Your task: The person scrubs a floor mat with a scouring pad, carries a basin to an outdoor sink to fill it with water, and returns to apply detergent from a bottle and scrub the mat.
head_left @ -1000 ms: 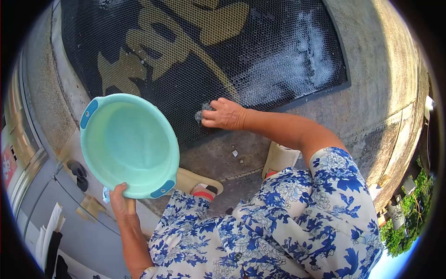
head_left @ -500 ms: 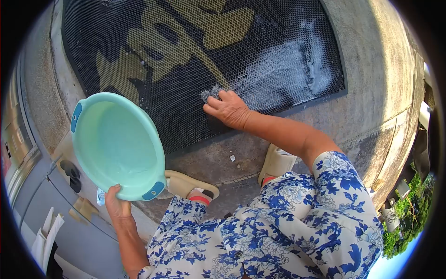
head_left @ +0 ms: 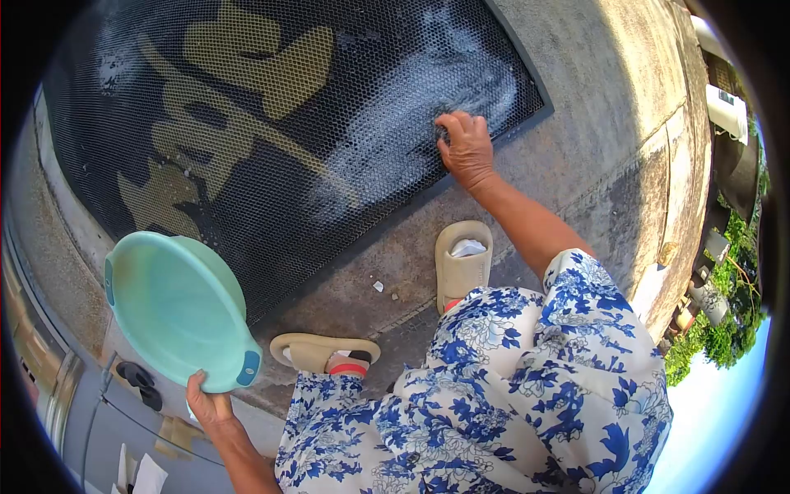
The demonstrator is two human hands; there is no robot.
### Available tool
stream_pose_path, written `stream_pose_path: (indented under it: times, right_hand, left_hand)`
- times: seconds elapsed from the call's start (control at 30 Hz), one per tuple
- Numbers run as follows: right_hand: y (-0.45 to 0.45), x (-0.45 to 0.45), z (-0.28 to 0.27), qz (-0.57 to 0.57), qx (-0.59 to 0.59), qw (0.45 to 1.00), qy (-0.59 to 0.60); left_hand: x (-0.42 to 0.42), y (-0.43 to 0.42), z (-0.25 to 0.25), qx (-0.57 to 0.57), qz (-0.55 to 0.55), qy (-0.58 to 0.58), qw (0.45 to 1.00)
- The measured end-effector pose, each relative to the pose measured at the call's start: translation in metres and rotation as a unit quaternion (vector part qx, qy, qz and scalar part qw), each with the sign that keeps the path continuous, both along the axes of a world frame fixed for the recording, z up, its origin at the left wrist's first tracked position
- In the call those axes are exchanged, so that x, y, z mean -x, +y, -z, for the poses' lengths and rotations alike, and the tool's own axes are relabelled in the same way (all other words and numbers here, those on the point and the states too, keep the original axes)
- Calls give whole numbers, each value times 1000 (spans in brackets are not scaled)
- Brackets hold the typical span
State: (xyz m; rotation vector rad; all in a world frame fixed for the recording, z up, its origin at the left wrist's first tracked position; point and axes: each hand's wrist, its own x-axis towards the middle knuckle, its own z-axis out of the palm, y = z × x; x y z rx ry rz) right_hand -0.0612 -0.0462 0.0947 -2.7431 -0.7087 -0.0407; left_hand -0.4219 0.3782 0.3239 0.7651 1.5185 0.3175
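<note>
My left hand (head_left: 212,403) grips the lower rim of a pale green plastic basin (head_left: 169,309), thumb over the edge. The basin is held tilted on its side beside the mat, its inside facing me. Bent over the mat's near right part, my right hand (head_left: 469,154) is closed on a grey scouring pad (head_left: 442,130), mostly hidden by the fingers. The black honeycomb mat (head_left: 263,247) bears a yellow-tan pattern. White foam (head_left: 387,115) covers its right part around my right hand.
My feet in beige slippers (head_left: 463,259) stand on the concrete by the mat's near edge. Small white bits (head_left: 378,286) lie between them. Dark shoes (head_left: 140,384) rest at left by a grey door (head_left: 123,436). Plants (head_left: 716,337) show far right.
My right hand has moved the scouring pad rightward across the mat, into the foam. Foam now covers where the pad was. The view has shifted, and the basin is tilted more steeply.
</note>
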Motion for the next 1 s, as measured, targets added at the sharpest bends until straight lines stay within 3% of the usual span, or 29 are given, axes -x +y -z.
stream_pose_path:
  times: [0.07,0.17,0.3,0.37,0.4,0.47,0.6,0.63,0.7,0.77,0.87,0.97,1.0]
  right_hand:
    - [31,55,-15,-132,-22,988,78]
    - [46,71,-2,-302,-61,950,40]
    - [-23,-17,6,-82,4,996,-29]
    - [-79,-57,10,51,91,992,-73]
    - [-83,-68,12,46,91,992,-76]
    - [-83,-72,9,143,80,980,-117]
    - [13,31,-7,-27,-24,999,38]
    - [36,57,-15,-106,-49,989,93]
    - [73,102,-8,-292,-66,951,81]
    - [80,81,-8,-438,-64,894,63]
    - [48,-14,6,-190,-46,980,-37]
    - [-13,-111,15,87,50,992,-81]
    - [-6,-114,16,82,50,992,-82]
  left_hand:
    - [-7,2,1,18,-5,-7,1000]
    - [-14,1,0,13,-3,-18,1000]
    - [-7,7,-2,-8,-4,-11,1000]
    - [-10,1,-4,-9,-6,-28,1000]
    - [-7,2,-1,-8,-10,-30,999]
    - [0,6,-1,27,-31,-28,999]
    - [-3,-5,1,13,-27,-25,999]
    - [1,-2,3,16,-23,-23,999]
    - [-2,-2,1,10,-16,-27,999]
    - [-12,-7,-5,-8,-15,-14,1000]
    - [-7,-5,-11,-25,-11,3,1000]
    - [-2,-5,-8,-26,-29,-14,999]
    - [2,-5,-7,-25,-34,-15,999]
